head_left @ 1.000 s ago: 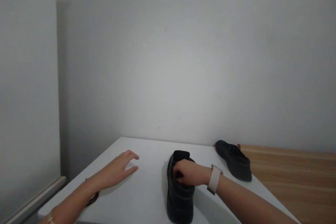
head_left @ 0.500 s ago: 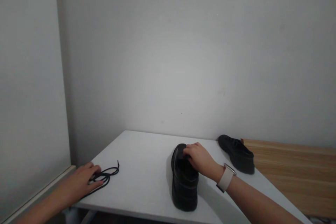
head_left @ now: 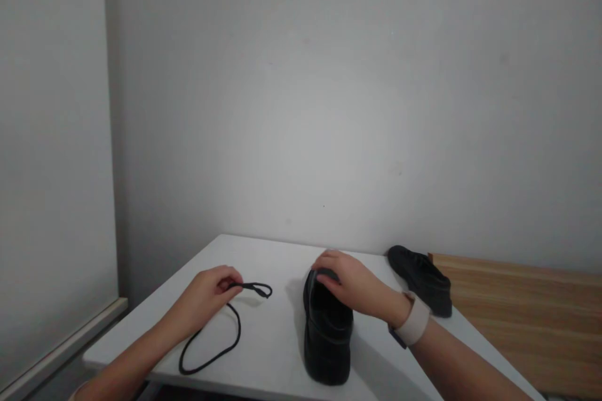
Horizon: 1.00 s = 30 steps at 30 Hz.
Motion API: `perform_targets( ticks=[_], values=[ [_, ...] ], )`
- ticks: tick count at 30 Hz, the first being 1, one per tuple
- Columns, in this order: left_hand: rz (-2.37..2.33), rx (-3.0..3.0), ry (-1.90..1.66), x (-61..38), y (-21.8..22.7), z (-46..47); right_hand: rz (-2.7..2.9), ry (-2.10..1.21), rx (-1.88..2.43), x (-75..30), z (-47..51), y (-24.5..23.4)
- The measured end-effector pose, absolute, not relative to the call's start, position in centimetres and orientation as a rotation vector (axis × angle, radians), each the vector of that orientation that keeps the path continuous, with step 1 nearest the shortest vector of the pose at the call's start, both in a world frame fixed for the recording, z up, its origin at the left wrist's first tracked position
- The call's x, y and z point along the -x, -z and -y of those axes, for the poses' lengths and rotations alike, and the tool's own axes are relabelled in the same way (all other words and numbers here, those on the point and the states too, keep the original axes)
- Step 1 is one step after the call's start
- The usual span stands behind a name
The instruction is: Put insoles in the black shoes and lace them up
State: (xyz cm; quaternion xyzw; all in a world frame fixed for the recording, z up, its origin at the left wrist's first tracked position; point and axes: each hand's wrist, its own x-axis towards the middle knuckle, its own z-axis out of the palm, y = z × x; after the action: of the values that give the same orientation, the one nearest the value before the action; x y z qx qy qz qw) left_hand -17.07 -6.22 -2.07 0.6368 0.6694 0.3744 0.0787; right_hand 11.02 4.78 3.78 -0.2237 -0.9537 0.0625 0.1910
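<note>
1. Head view: the left hand [head_left: 207, 296] pinches a black shoelace [head_left: 221, 332] between its closed fingers, near one end. The rest of the lace trails in a loose loop on the white desk [head_left: 273, 351].
2. Right hand [head_left: 355, 285] lies over the back of a black shoe [head_left: 328, 341], fingers curled and gripping the heel rim. This shoe stands upright at the middle of the desk, just right of the lace, its toe pointing toward the person.
3. To do this well, I judge the right hand should hold the shoe steady and flat, while the left grips close to the lace tip so the end stays stiff and easy to aim.
4. Shoe: dark, smooth, slightly glossy, thick-soled; no lace shows on it.
5. Another black shoe [head_left: 421, 279] rests farther right, beside a wooden surface [head_left: 527, 319].
</note>
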Motion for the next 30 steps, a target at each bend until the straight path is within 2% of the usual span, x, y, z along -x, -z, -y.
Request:
perform_targets(
  ticks=[6,9,11,21,30],
  values=[
    [-1.583,-1.92,-1.3,11.8,-2.8,4.5,2.389,-0.913,0.359,-6.7,-3.0,-3.0],
    [-1.431,-1.852,-1.262,11.0,-3.8,4.1,2.098,-1.342,0.415,-5.8,-3.4,-3.0],
    [-1.421,-1.815,-1.189,11.5,-3.9,4.0,1.905,-1.51,0.476,-6.5,-4.2,-3.5],
    [-1.397,-1.4,-1.052,24.0,0.2,4.5,1.28,-1.563,0.652,-20.2,-14.8,-5.1],
    [-1.659,-1.158,-1.342,32.9,3.2,4.4,0.957,-1.349,0.907,-29.0,-20.9,-0.5]
  ],
)
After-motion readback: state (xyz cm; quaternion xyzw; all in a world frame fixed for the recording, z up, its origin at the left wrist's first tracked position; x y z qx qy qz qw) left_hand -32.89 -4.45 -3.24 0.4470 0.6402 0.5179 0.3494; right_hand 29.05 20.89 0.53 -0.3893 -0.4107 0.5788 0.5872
